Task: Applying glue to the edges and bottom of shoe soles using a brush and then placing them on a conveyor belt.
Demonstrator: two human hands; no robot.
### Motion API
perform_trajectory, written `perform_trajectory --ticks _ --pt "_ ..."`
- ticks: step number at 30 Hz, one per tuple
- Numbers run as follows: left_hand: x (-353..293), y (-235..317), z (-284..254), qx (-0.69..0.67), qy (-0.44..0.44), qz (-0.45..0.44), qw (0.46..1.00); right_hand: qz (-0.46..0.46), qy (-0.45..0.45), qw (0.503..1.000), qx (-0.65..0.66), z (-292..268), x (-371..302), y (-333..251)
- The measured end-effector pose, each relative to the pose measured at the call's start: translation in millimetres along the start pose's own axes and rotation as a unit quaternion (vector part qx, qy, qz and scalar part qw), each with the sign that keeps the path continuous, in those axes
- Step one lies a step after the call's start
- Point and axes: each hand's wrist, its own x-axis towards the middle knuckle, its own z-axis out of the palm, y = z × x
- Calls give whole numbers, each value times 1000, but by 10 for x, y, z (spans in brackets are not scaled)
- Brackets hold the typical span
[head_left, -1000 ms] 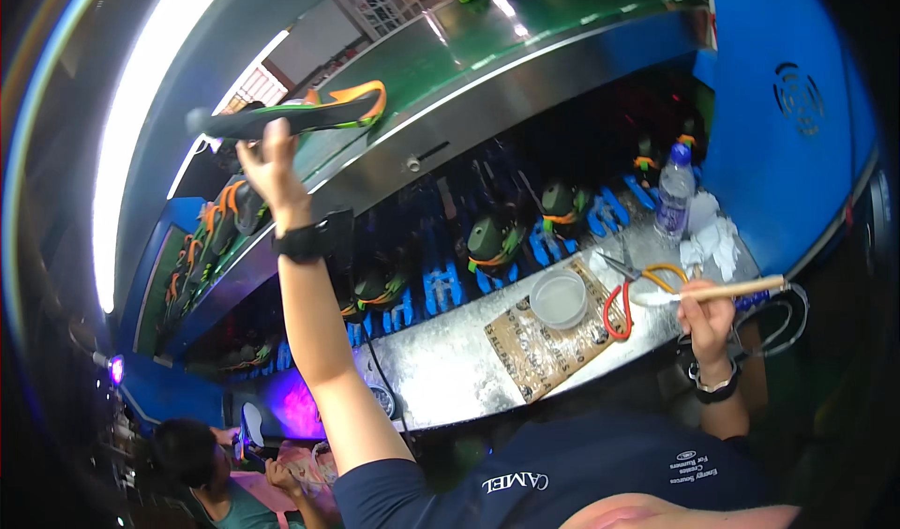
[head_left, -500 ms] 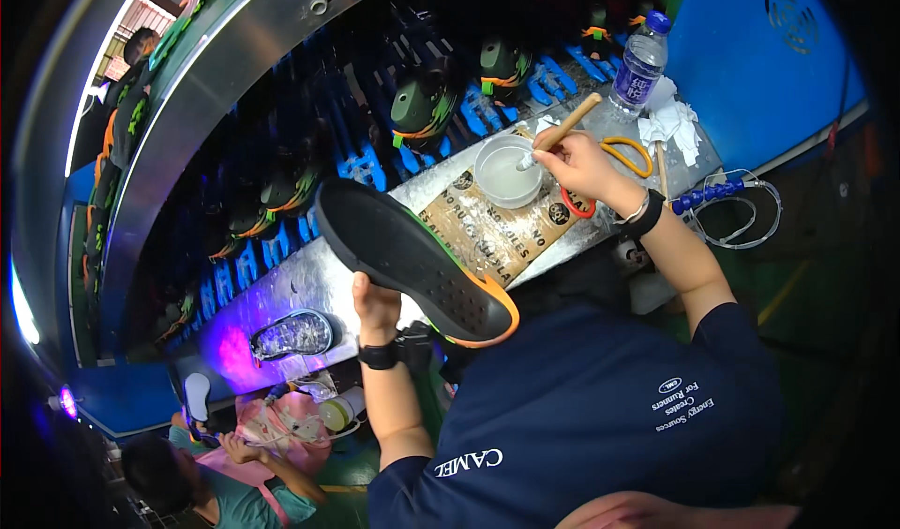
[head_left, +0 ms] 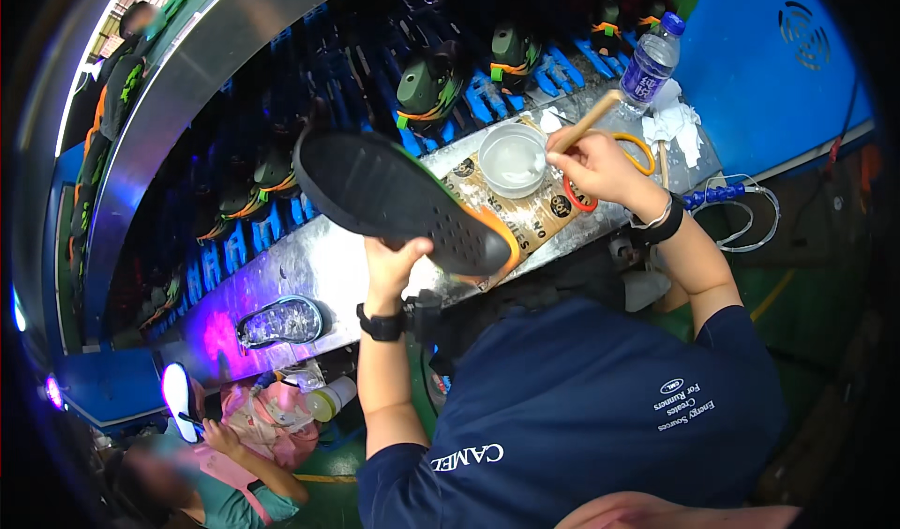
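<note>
My left hand (head_left: 394, 266) grips a black shoe sole (head_left: 389, 187) from below, near its middle. The sole has an orange and green edge and a patch of small holes at the end closer to me. In my right hand (head_left: 605, 168) is a brush (head_left: 592, 121) with a thick wooden handle, its handle pointing up and to the right. The brush tip is at the right side of a round bowl (head_left: 514, 191) of cloudy whitish liquid. Under the bowl lies a printed brown paper or cardboard sheet (head_left: 536, 227) on the metal bench.
Orange and red loops (head_left: 579, 198), like scissor handles, lie beside the bowl. A water bottle (head_left: 649, 65) and crumpled white tissue (head_left: 677, 121) stand at right. Beyond the bench, shoes (head_left: 427, 90) sit on blue racks. Another sole (head_left: 281, 323) lies left; a co-worker (head_left: 225, 473) sits lower left.
The sole has tilted and shifted slightly left, and my left thumb now shows along its near edge. My right hand keeps the brush at the bowl, its wrist turned a little.
</note>
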Motion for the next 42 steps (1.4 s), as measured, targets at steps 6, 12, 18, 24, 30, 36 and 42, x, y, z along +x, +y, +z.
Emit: perform_trajectory --ticks 6,12,18,24,30,36,42 --pt "507 499 333 146 -96 118 977 -29 42 998 -23 -19 -12 -42" --pt "620 759 489 224 -149 133 954 -105 128 977 131 -37 -148 -341" --pt "597 881 588 223 -159 106 956 -121 55 977 164 16 -241 -457" --pt "608 873 655 147 -170 83 971 -211 99 968 91 -30 -144 -497" --pt "645 912 655 169 -171 104 965 -248 103 962 49 -64 -184 -473" --pt "596 898 632 234 -180 154 943 -186 65 976 94 -26 -360 -535" --pt "536 899 667 281 -145 191 929 -169 76 965 184 25 -418 -553"
